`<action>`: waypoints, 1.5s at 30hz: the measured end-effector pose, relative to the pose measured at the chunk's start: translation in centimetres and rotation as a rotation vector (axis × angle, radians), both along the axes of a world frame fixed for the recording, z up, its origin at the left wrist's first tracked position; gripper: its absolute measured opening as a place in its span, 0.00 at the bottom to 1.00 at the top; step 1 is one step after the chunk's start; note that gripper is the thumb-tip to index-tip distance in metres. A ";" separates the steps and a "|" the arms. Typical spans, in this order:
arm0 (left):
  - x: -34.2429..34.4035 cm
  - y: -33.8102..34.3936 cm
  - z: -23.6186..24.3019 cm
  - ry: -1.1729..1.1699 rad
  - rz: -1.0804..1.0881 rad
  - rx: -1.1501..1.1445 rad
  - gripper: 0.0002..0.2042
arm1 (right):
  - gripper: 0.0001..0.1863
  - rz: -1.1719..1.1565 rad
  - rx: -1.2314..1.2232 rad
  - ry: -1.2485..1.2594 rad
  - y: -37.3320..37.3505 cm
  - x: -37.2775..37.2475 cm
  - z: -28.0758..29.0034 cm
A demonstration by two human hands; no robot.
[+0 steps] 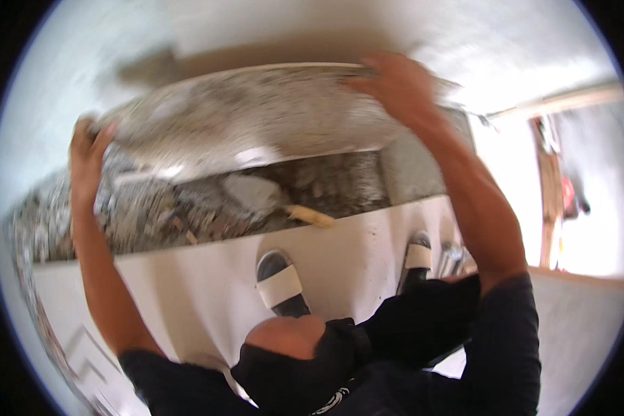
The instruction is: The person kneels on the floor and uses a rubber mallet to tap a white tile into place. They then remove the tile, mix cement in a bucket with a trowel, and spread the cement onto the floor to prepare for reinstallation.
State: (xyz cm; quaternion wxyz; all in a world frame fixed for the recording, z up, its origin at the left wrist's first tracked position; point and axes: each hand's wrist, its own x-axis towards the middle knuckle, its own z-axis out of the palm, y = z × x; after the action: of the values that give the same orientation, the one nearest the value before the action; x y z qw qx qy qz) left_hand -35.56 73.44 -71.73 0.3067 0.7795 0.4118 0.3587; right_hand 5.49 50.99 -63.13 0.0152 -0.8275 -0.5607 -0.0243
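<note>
A long slab (256, 111), grey and rough like the mortar-crusted back of a tile, is tilted up against the pale wall (270, 28). My left hand (87, 152) closes round its left end, the thumb on the side facing me. At the upper right, my right hand (399, 83) grips the slab's far edge, thumb on the rough face. Below the slab runs a strip of broken rubble (208, 208). On the rubble's near edge lies a tool with a yellowish handle (313, 216); its head I cannot make out. The slab is blurred by motion.
Smooth white flooring (194, 291) borders the rubble on my side. My feet in sandals (279, 281) stand on it near the edge. A grey block-like surface (412, 166) closes off the strip's right end. Further right is a bright doorway (513, 180) with a wooden post (551, 201).
</note>
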 end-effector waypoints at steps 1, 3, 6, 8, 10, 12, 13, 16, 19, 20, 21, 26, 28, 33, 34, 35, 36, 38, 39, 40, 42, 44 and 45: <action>0.1 0.8 -0.4 0.002 0.017 -0.064 0.24 | 0.31 -0.032 -0.014 -0.012 0.4 0.1 -0.3; 0.0 2.7 -1.2 0.072 0.036 -0.146 0.24 | 0.27 -0.072 -0.075 0.046 1.1 0.4 -0.8; -0.4 5.3 -2.8 0.004 -0.002 -0.216 0.26 | 0.18 -0.034 0.014 0.064 1.9 0.6 -1.1; -0.6 7.0 -3.3 0.006 -0.084 -0.280 0.27 | 0.15 -0.031 0.091 0.058 2.0 0.7 -1.2; -0.9 7.8 -3.4 0.054 -0.063 -0.248 0.28 | 0.16 -0.014 0.117 0.068 1.9 0.9 -1.5; -0.6 7.9 -3.6 0.060 -0.031 -0.242 0.28 | 0.21 -0.010 0.077 0.108 1.5 1.0 -2.2; -0.4 7.9 -3.6 -0.022 -0.006 -0.301 0.29 | 0.21 -0.002 0.119 0.105 1.3 1.2 -2.8; -0.1 7.3 -4.1 -0.203 -0.023 -0.282 0.30 | 0.23 0.059 0.311 -0.021 0.4 1.0 -5.0; -0.6 7.5 -4.3 -0.279 -0.023 -0.321 0.29 | 0.21 0.118 0.555 -0.155 0.3 0.1 -6.8; -0.7 7.3 -4.4 -0.351 -0.050 -0.302 0.28 | 0.18 0.077 0.587 -0.097 0.4 0.1 -6.9; -0.7 7.5 -4.2 -0.395 0.024 -0.344 0.26 | 0.24 0.064 0.555 -0.004 0.5 0.0 -6.8; 0.9 6.3 -3.2 -0.443 -0.060 -0.386 0.26 | 0.34 0.032 0.465 0.230 -0.6 0.1 -6.2; 1.4 5.7 -2.9 -0.447 0.033 -0.408 0.27 | 0.28 0.059 0.526 0.242 -3.0 -0.9 -7.9; 1.7 6.4 -2.9 -0.501 0.069 -0.395 0.28 | 0.30 -0.022 -0.176 0.355 -9.8 -7.8 -20.8; 1.6 6.6 -3.2 -0.512 0.133 -0.410 0.28 | 0.30 0.020 -0.351 0.378 -10.7 -8.9 -23.7; 1.5 6.8 -3.4 -0.521 0.134 -0.406 0.27 | 0.30 -0.032 -0.409 0.467 -11.6 -9.8 -26.0; 1.3 6.9 -3.5 -0.479 0.133 -0.411 0.27 | 0.25 -0.043 -0.435 0.546 -12.0 -10.5 -27.9; 0.8 7.3 -3.8 -0.414 0.078 -0.371 0.26 | 0.22 -0.053 -0.327 0.538 -12.5 -11.5 -30.2; 0.5 7.3 -4.2 -0.293 0.063 -0.265 0.27 | 0.21 -0.042 -0.274 0.616 -12.6 -11.5 -30.5; 0.0 7.5 -4.3 -0.232 0.109 -0.243 0.27 | 0.22 -0.054 -0.270 0.689 -12.5 -11.1 -30.3; -1.4 8.5 -3.9 -0.251 0.187 -0.158 0.28 | 0.20 -0.161 -0.227 0.854 -12.0 -9.6 -28.6; -2.7 10.0 -2.9 -0.226 0.250 -0.071 0.29 | 0.20 -0.052 -0.277 0.809 -11.7 -6.9 -26.1; -3.6 10.1 -2.7 0.007 0.303 0.206 0.25 | 0.20 -0.063 -0.319 0.777 -11.5 -5.5 -24.5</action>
State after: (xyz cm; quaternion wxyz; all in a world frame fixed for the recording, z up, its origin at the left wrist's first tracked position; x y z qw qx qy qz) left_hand -39.11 83.53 -74.44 0.1665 0.7372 0.4866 0.4382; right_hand 0.00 39.53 -87.68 0.0964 -0.7839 -0.4845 0.3762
